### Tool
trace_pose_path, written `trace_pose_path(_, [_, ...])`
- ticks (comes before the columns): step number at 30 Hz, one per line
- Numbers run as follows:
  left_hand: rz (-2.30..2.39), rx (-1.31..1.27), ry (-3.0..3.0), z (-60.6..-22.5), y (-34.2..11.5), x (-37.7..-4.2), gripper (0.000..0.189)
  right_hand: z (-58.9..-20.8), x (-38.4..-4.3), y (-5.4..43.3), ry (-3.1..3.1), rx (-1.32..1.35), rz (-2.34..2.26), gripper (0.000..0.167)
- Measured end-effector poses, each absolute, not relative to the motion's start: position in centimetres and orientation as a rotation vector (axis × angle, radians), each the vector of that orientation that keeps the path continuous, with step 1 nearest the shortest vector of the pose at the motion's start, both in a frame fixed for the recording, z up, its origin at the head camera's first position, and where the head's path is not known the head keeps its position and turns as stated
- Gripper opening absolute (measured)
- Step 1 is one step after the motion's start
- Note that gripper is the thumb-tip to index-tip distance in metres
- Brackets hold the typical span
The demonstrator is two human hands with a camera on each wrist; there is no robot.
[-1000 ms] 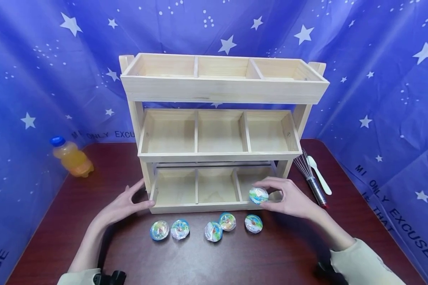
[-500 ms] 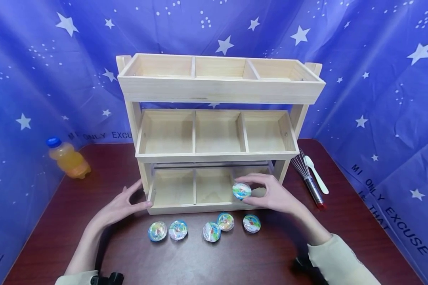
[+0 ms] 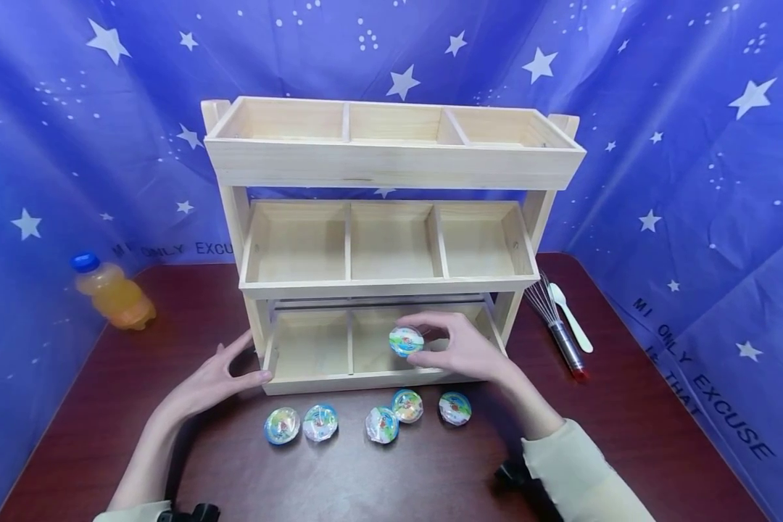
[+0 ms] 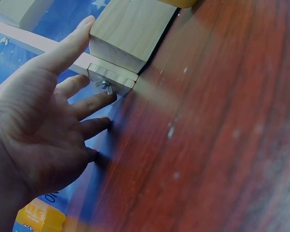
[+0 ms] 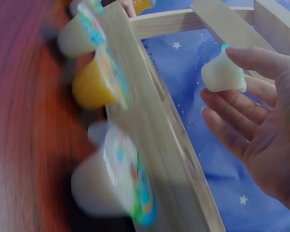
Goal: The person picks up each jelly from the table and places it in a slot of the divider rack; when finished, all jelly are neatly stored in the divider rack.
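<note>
Between thumb and fingers my right hand (image 3: 460,348) pinches a small jelly cup (image 3: 406,341) with a printed lid, in front of the middle compartment of the bottom tier. The right wrist view shows this jelly cup (image 5: 223,72) as whitish, tapering away from its lid. My left hand (image 3: 212,380) is spread at the lower left end of the wooden shelf rack (image 3: 391,168), its thumb and fingers about the corner. In the left wrist view the fingers are straight, beside a wing nut (image 4: 104,85). Several jelly cups stand in front of the rack, among them a yellow one (image 5: 94,84).
At the left stands a bottle of orange drink (image 3: 114,293) with a blue cap. A whisk (image 3: 561,330) and a pale green spoon (image 3: 570,319) lie right of the rack on the dark red table (image 3: 339,486). Behind hangs a blue star-patterned curtain (image 3: 287,43).
My right hand has carried the jelly cup leftward, from the bottom tier's right compartment to its middle one. The left hand stays at the rack's corner. The head view has shifted slightly.
</note>
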State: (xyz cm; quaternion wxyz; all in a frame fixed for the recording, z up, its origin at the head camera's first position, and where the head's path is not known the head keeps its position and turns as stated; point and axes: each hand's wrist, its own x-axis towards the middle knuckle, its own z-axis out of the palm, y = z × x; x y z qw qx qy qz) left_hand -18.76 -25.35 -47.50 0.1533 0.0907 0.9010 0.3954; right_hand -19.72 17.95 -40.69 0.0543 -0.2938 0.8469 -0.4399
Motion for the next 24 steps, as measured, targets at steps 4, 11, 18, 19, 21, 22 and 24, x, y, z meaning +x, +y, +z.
trace_pose_path(4, [1.139,0.267,2.590,-47.5,-25.5,-18.7,0.100,-40.7,-20.2,16.3,2.541,-0.888,-1.362,0.050])
trace_pose_path(11, [1.129,0.274,2.594,-47.7,-25.4,-18.8,0.100,-40.7,-21.0,13.7,2.469,-0.887,-1.362,0.051])
trace_pose_path(18, [1.110,0.235,2.593,-47.3,-25.5,-18.7,0.102,-40.4,-22.1,10.9,2.416,-0.896,-1.329,0.048])
trace_pose_path(19, [1.111,0.236,2.593,-47.3,-25.5,-18.7,0.101,-40.5,-22.3,10.5,2.422,-0.901,-1.315,0.048])
trace_pose_path(21, [1.114,0.248,2.593,-47.4,-25.5,-18.7,0.101,-40.5,-22.7,9.9,2.436,-0.895,-1.286,0.047])
trace_pose_path(22, [1.116,0.252,2.591,-47.4,-25.4,-18.7,0.101,-40.5,-22.8,9.6,2.443,-0.889,-1.273,0.047])
trace_pose_path(24, [1.112,0.257,2.591,-47.5,-25.3,-18.9,0.101,-40.5,-23.1,9.0,2.448,-0.872,-1.262,0.047])
